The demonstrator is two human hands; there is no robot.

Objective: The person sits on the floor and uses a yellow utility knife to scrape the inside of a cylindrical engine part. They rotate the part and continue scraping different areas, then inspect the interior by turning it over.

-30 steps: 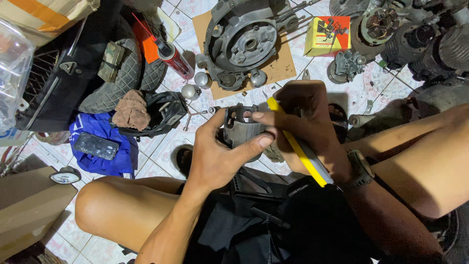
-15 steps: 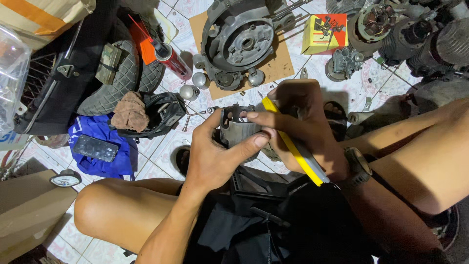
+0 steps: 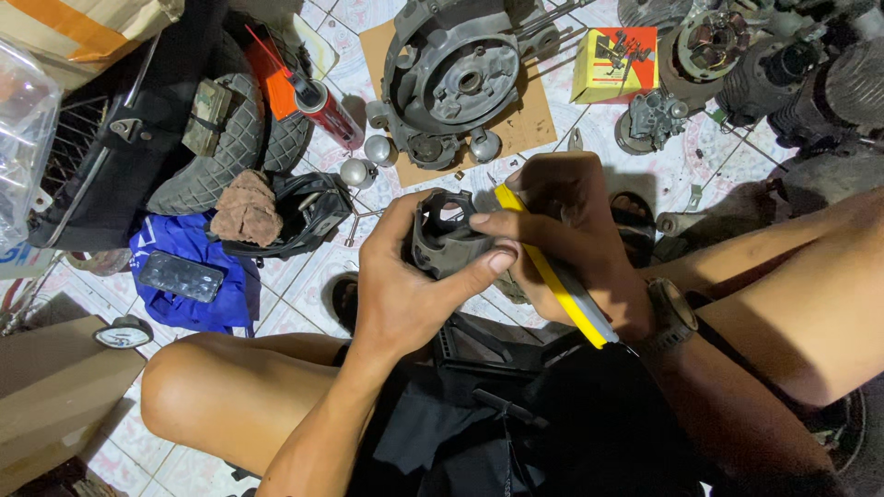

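Observation:
My left hand [image 3: 405, 285] grips a dark grey metal engine part [image 3: 446, 235] with openings in it, thumb pressed along its lower side. My right hand [image 3: 562, 235] holds a yellow-handled tool [image 3: 552, 271] like a pen, its front end hidden at the top of the part, its handle slanting down to my wrist. Both hands meet above my lap, between my bare knees. A watch [image 3: 670, 317] sits on my right wrist.
On the tiled floor ahead lies a large grey engine casing [image 3: 456, 83] on cardboard [image 3: 529, 124], a red spray can [image 3: 324, 110], a yellow box [image 3: 612, 64], other engine parts [image 3: 783, 64] at right, a blue cloth [image 3: 193, 276] with a phone [image 3: 181, 276], and a quilted seat [image 3: 226, 138].
The view has shifted slightly; my hands keep the same hold on the part and the tool, with only small movement of the tool at the part's top.

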